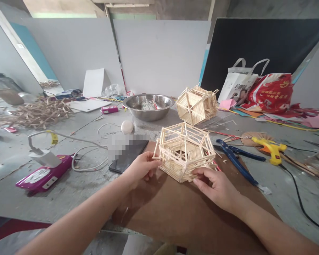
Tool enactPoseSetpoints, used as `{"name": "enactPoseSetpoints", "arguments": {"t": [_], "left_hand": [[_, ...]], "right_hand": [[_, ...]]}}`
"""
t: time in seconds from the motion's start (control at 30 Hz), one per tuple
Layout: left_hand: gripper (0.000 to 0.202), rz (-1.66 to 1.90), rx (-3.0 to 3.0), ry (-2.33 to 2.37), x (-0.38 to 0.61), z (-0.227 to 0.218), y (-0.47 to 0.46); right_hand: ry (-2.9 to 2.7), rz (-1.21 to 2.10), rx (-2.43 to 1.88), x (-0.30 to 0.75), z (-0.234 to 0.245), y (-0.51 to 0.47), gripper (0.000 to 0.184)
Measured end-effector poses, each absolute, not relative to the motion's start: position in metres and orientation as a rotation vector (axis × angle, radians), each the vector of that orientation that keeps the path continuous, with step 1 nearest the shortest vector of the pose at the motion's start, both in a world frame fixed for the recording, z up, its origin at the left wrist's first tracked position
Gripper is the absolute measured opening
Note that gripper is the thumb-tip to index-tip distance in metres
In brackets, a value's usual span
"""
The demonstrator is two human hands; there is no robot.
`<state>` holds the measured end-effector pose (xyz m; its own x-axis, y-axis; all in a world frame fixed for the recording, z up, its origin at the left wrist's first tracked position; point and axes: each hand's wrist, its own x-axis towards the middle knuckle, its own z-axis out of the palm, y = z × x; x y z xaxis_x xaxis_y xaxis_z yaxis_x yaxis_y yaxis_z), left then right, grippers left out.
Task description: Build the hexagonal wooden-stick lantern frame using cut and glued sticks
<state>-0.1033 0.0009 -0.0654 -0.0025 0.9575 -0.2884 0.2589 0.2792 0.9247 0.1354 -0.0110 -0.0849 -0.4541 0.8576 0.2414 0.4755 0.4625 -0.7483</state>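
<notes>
A hexagonal wooden stick frame (186, 152), built of thin pale sticks, is held just over a brown board (159, 209). My left hand (141, 165) pinches its left side, near a short stick that juts out there. At its lower right edge, the fingers of my right hand (215, 184) are closed on the frame. Behind it stands a second stick model (196, 105) with denser stick walls. To the right lie blue-handled cutters (236, 159) and a yellow glue gun (272, 148).
A dark tablet or phone (129, 156) lies left of the board. Further left, a purple power strip (49, 173) has a charger and white cable. Behind are a steel bowl (150, 108), a stick heap (39, 113), a white bag (235, 85) and a red bag (271, 92).
</notes>
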Motion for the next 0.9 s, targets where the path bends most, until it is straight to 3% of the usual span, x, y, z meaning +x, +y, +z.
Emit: {"name": "enactPoseSetpoints", "arguments": {"t": [0.13,0.53,0.9], "left_hand": [[0.027,0.830,1.083,1.359,-0.108,-0.067,-0.001],[0.020,0.887,0.895,1.226,-0.095,-0.060,-0.016],[0.013,0.993,0.668,1.120,-0.082,-0.059,-0.001]], "right_hand": [[-2.040,0.858,-1.140,0.134,-0.088,-0.011,0.022],[-2.112,0.484,-1.148,0.143,-0.090,-0.003,0.017],[-1.976,0.386,-1.153,0.146,-0.089,0.002,0.016]]}}
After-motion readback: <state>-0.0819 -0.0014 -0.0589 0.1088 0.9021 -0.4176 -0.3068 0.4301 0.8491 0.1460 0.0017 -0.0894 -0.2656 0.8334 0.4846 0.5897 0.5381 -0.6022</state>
